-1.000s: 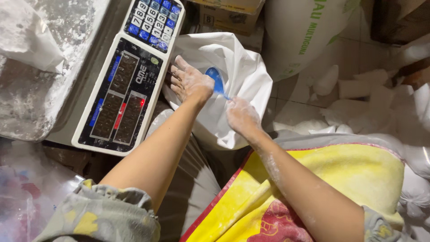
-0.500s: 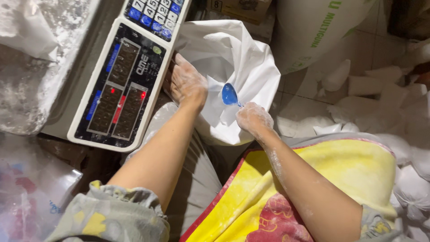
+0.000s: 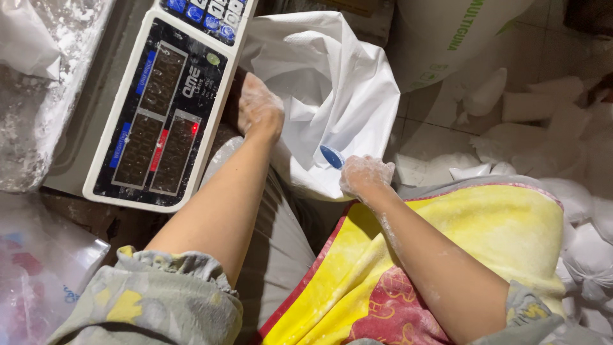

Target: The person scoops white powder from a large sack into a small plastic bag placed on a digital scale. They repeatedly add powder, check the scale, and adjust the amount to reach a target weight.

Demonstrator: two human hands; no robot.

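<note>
My left hand (image 3: 258, 108), dusted with white powder, grips the left edge of a large white sack (image 3: 332, 83) beside the scale. My right hand (image 3: 365, 176), also powdery, is closed on the handle of a small blue scoop (image 3: 331, 156), whose bowl pokes out at the sack's lower rim. The sack stands open between both hands, its inside mostly hidden by folded cloth.
An electronic scale with a dark display panel (image 3: 156, 108) and a powder-covered tray (image 3: 45, 96) lies at left. A yellow and red printed sack (image 3: 447, 255) lies under my right arm. A big white sack (image 3: 447, 38) and several small filled white bags (image 3: 530, 108) crowd the tiled floor at right.
My right hand drew the blue scoop down and out of the sack's mouth toward its lower rim. My left hand kept hold of the sack's edge.
</note>
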